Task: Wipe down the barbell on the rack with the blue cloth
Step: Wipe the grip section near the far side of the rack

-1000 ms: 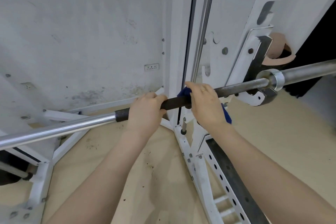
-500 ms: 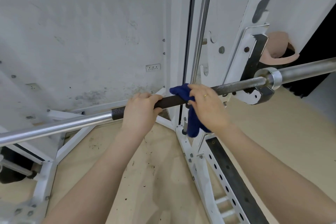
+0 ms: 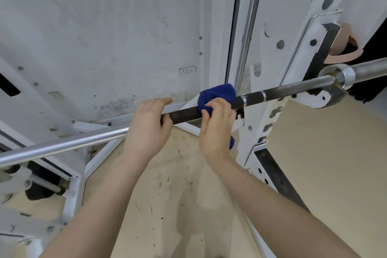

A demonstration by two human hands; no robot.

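The barbell [image 3: 278, 91] runs from lower left to upper right, chrome on the left, dark knurled in the middle, resting in a rack hook [image 3: 326, 98] at the right. My left hand [image 3: 148, 125] rests on the dark section with fingers loosely curled over the bar and thumb beneath. Just right of it, my right hand [image 3: 215, 125] grips the blue cloth [image 3: 217, 95], which is bunched over the top of the bar; a tail of cloth hangs below my palm.
The white rack upright [image 3: 243, 27] with a chrome guide rod stands right behind the cloth. A perforated rack post [image 3: 270, 123] rises at the right. White frame braces [image 3: 100, 153] cross the beige floor below left. A grey wall lies behind.
The cloth has shifted from hanging beside the bar to bunching on top of it, with my right hand regripping it. My left hand's fingers have loosened on the bar.
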